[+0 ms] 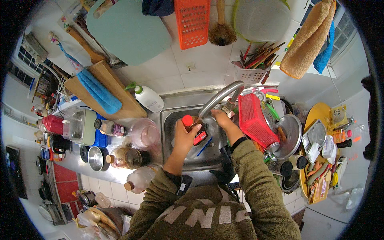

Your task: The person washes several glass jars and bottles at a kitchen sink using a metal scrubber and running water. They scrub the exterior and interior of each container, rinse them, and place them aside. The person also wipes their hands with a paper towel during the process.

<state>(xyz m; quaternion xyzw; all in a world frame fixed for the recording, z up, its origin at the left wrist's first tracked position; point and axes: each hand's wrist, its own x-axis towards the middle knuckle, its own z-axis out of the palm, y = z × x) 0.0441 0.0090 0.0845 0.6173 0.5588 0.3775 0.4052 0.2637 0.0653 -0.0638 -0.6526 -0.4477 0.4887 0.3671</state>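
My left hand (184, 134) grips a dark sauce bottle (200, 136) with a red cap and a red label, held over the steel sink (168, 112). The curved metal faucet (219, 97) ends just above and beside the bottle. My right hand (221, 119) is at the faucet's right side, near its base; its fingertips are partly hidden, so I cannot tell whether it holds anything. Below the bottle, a blue-edged translucent item (205, 147) lies in the sink.
Left of the sink stand a pink translucent bowl (145, 134), a white pump bottle (150, 99) and a large capped plastic bottle (124, 158). To the right are a red plastic basket (255, 120), a metal lid (292, 136) and several jars. A chopstick holder (250, 75) is behind.
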